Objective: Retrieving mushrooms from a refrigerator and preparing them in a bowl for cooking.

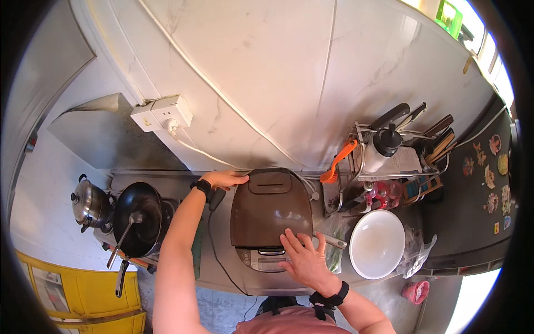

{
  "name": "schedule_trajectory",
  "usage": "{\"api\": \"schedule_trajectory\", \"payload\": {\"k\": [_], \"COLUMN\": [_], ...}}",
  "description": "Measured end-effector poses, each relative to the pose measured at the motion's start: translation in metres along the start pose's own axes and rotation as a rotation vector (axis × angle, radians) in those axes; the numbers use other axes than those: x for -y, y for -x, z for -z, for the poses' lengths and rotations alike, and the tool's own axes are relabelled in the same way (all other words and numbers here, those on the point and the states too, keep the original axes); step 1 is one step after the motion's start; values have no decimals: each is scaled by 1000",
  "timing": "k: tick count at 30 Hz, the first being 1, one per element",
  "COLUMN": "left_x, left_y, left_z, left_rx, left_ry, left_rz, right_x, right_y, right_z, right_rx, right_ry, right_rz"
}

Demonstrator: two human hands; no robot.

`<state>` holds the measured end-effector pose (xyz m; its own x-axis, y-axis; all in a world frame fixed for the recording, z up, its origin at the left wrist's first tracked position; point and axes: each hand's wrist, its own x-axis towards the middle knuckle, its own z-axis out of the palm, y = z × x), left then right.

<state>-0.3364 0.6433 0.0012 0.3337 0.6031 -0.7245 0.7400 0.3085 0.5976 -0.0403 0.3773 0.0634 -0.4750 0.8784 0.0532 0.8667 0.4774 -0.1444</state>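
Note:
A brown rice cooker (271, 208) with a closed lid stands on the counter before me, its control panel (267, 264) facing my body. My left hand (225, 179) reaches to the cooker's back left corner, fingertips against its side; whether it grips there I cannot tell. Spread fingers of my right hand (306, 256) rest on the lid's front right edge, and the palm covers part of the panel. Behind that hand, a metal handle (331, 240) sticks out to the right of the cooker.
Left are a black wok (139, 219) with a metal spatula (128, 234) and a steel pot (91, 202). Right are a white bowl (376, 244), plastic bags (416, 250) and a metal rack (361, 150) with knives. A plugged-in white cord (204, 150) runs along the wall.

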Motion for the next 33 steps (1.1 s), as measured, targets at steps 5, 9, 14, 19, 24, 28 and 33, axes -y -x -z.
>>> {"api": "schedule_trajectory", "payload": {"k": [5,9,14,19,24,28,33], "left_x": [11,28,-19,-13,4,8,-1], "left_y": [-1,-23,26,116,158,156,169], "left_z": [4,2,-17,-73,-132,-147,-155], "left_rx": [63,-46,-270,-549,-643,-624,-779], "left_ry": [136,210,-180,-395,-430,-371,-233], "left_rz": [-27,-245,-342,-525,-588,-615,-678], "right_x": [-1,-3,0,4,-2,-8,-20], "right_y": [-5,-8,-6,-7,1,16,34], "right_z": [0,6,3,2,8,23,51], "right_rx": [8,36,42,44,67,101,-45], "right_ry": [-64,-126,-71,-49,-52,-99,-253], "right_rz": [34,66,37,90,120,181,333]}}
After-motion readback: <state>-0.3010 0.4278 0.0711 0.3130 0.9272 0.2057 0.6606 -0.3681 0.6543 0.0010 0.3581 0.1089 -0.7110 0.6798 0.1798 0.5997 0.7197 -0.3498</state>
